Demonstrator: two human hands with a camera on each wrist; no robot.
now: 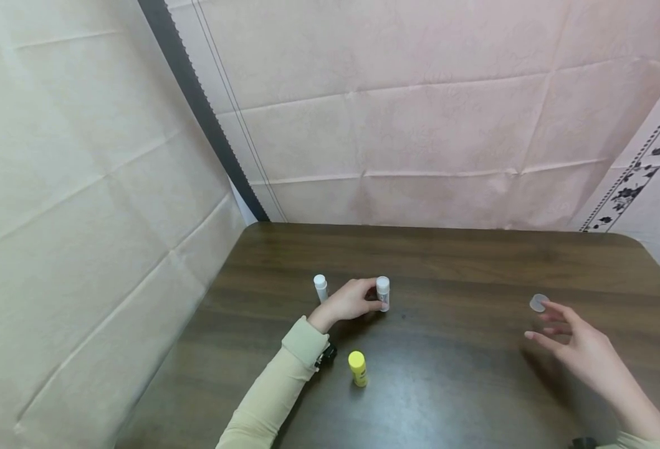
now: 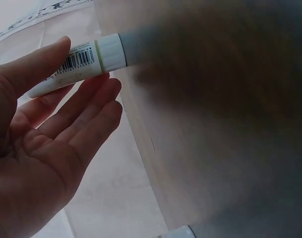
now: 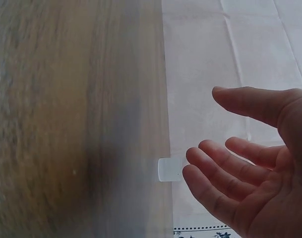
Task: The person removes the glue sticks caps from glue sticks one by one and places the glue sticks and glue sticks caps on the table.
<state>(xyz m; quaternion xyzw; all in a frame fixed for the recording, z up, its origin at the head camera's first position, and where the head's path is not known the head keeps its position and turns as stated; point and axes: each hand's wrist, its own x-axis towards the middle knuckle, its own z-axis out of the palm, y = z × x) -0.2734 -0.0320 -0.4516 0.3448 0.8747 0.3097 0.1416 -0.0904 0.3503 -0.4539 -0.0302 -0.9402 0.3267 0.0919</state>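
With thumb and fingers my left hand (image 1: 349, 300) pinches a white glue stick (image 1: 382, 288), which stands upright in the head view. Its barcode label and white cap (image 2: 112, 52) show in the left wrist view, the thumb lying along the label. Another white stick (image 1: 320, 284) stands just behind the left wrist, partly hidden by the arm. Nearer the viewer is a yellow glue stick (image 1: 358, 368), also upright. My right hand (image 1: 582, 349) is relaxed, its thumb apart from the fingers and nothing gripped. Close by its fingertips is a small translucent round container (image 1: 539, 303); contact cannot be told.
Everything is on a dark brown wooden table (image 1: 453, 399). Pale creased cloth (image 1: 436, 137) hangs behind the far edge, and more cloth (image 1: 83, 206) runs along the left side. A dark wrist strap (image 1: 326, 354) is on the left arm.
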